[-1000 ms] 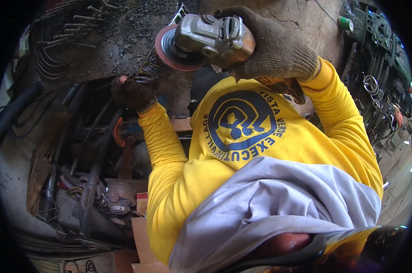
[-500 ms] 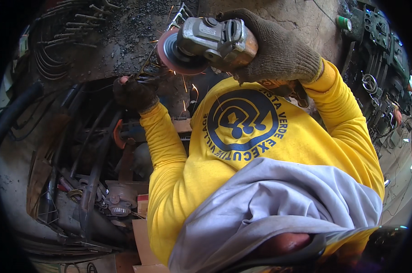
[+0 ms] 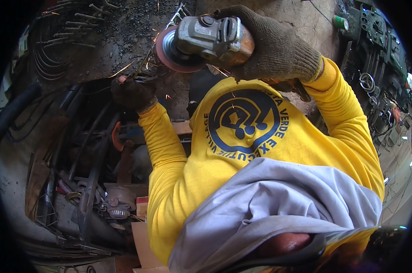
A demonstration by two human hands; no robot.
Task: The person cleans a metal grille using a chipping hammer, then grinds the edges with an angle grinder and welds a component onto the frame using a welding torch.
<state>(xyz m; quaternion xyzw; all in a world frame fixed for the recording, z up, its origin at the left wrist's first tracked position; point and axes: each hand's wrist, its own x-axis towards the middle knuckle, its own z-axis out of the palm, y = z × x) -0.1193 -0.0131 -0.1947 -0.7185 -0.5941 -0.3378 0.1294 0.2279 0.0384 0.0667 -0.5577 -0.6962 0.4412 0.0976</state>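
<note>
My right hand (image 3: 278,52), in a brown knitted glove, is closed around the body of an angle grinder (image 3: 206,38). The grinder has a worn silver gear head and a reddish disc (image 3: 169,52) facing left. Sparks fly around the disc. Below and left of it, my left hand (image 3: 134,94), in a dark glove with a bare fingertip showing, is closed at the near end of a narrow metal frame with rungs (image 3: 176,18). That frame runs up and away behind the disc, which hides part of it. The exact contact between disc and metal is hidden.
Bent rods (image 3: 80,25) and dark grit lie on the surface at far left. Long pipes (image 3: 94,182), an orange-handled tool (image 3: 117,136) and a metal motor-like part (image 3: 119,200) sit lower left. Dark machinery (image 3: 379,59) and a green can (image 3: 340,22) stand at right.
The grinder and my right hand have shifted slightly left. My left hand has moved a little left too. The sparks have a different spread.
</note>
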